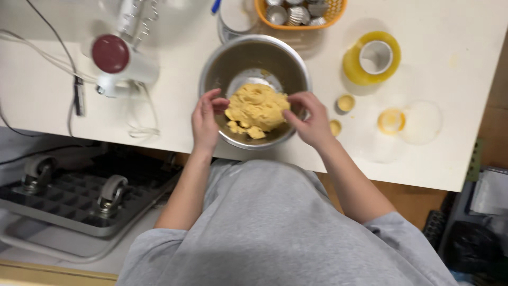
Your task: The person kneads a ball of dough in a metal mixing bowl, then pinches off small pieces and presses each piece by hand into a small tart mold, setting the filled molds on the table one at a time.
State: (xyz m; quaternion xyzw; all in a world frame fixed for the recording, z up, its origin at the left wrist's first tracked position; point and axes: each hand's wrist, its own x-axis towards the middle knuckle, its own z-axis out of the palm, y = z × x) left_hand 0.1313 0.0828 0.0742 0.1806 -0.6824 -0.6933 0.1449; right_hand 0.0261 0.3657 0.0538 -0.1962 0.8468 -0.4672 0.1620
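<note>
A steel mixing bowl stands on the white table near its front edge, holding a lump of yellow dough. My left hand reaches over the bowl's near left rim, its fingertips touching the dough's left side. On the right side, my right hand is inside the rim with its fingers pressed against the dough. Both hands cup the lump between them. A few small crumbs of dough lie at the bowl's near wall.
A white hand mixer with a red dial lies left of the bowl, its cord trailing. An orange basket of metal moulds sits behind. A yellow tape roll, small filled moulds and a round lid lie right.
</note>
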